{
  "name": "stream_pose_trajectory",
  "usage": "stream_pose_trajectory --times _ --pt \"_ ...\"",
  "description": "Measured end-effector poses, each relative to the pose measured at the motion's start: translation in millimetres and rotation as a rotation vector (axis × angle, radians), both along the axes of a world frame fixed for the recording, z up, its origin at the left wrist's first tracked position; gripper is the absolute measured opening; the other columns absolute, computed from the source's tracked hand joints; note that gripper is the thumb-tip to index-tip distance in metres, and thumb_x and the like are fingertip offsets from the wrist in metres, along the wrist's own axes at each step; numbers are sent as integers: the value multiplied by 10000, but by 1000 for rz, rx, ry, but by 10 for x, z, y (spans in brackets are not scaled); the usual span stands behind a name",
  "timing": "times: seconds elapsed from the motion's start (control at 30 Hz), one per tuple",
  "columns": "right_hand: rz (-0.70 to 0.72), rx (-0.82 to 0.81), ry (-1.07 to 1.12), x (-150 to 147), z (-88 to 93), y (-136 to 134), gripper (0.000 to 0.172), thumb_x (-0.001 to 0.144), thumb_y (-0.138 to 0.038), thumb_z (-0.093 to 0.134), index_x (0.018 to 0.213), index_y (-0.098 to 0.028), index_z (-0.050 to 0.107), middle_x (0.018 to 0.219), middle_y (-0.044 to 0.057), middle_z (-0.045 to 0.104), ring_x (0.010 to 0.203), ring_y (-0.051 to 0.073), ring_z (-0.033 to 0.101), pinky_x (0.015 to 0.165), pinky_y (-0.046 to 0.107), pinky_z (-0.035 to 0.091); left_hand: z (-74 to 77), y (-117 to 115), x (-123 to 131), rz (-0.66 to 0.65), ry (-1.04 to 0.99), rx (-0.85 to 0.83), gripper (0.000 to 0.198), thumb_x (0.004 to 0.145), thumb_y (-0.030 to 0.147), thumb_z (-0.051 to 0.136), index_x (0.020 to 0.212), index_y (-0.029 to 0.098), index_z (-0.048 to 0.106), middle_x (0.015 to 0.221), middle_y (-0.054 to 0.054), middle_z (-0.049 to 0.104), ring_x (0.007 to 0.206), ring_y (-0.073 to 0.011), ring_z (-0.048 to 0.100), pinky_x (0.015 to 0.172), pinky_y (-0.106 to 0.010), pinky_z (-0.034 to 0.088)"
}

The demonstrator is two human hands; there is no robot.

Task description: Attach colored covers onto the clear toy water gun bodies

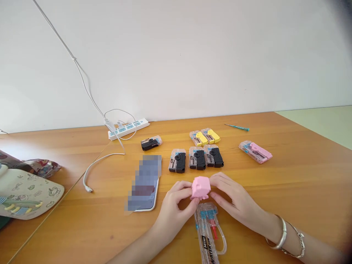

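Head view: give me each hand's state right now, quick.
Left hand: closed, holding the pink plastic piece.
Right hand: fingers curved at the piece's right side; whether they grip it cannot be told.

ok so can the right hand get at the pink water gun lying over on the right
Probably yes, with a stretch forward and right: nothing visible stands between the right hand and the pink-and-clear water gun, and the left hand appears to grip the pink block.
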State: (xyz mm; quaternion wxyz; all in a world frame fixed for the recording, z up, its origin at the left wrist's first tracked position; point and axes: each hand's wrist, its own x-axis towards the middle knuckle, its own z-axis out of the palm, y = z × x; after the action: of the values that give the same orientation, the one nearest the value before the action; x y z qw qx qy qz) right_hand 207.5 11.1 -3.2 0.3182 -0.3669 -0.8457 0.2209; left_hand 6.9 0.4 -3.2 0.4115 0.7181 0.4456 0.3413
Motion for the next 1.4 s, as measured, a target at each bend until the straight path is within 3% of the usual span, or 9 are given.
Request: stream_pose_trajectory --times 0.1,0.23,0.5,0.73,1.07,1.23,1.4 --pt "27 -5 69 -21 11 -54 192 909 -163 424 1048 -248 526 905 13 613 826 143 539 706 278 469 -18 -9 10 -31 2 20 277 797 96 501 884 253 713 996 -31 632 964 -185 550 861 -287 417" --pt "58 146 36 -32 9 -55 159 892 -145 457 1008 -220 537 848 14 624 772 144 534 657 276 461 0 -22 3 -67 -17 -28 407 778 20 416 908 267 713 987 -20 630 947 -172 561 862 -287 421" --pt "32 452 -75 -69 61 -71 141 872 -126 483 978 -182 556 841 37 661 790 157 566 672 285 479 90 -92 9 -80 -97 -41 225 846 259 493 963 206 677 1001 -54 607 971 -203 553 889 -309 410" --pt "39 550 -234 -146 123 -102 180 868 -121 457 1015 -190 533 852 27 669 802 158 584 702 302 477 21 -73 54 21 -4 0 238 871 295 457 802 168 647 830 -48 613 822 -189 540 745 -288 416" --pt "-136 610 -523 -337 201 -117 100 729 -122 436 707 -177 516 633 9 542 599 170 477 607 328 363 -46 -55 32 56 74 72 280 889 293 385 701 167 549 747 -24 535 732 -160 471 669 -266 369" --pt "-111 749 -581 -385 126 -68 151 746 -103 407 670 -175 515 585 8 496 560 166 437 593 314 304 -52 -29 27 72 59 34 323 891 321 356 610 174 415 674 0 454 662 -140 426 613 -256 346" --pt "-71 754 -620 -394 57 -33 184 788 -109 369 750 -161 541 608 26 520 541 171 433 570 317 270 -70 8 19 62 14 -31 354 891 338 331 576 179 357 634 9 413 624 -129 394 589 -251 345"
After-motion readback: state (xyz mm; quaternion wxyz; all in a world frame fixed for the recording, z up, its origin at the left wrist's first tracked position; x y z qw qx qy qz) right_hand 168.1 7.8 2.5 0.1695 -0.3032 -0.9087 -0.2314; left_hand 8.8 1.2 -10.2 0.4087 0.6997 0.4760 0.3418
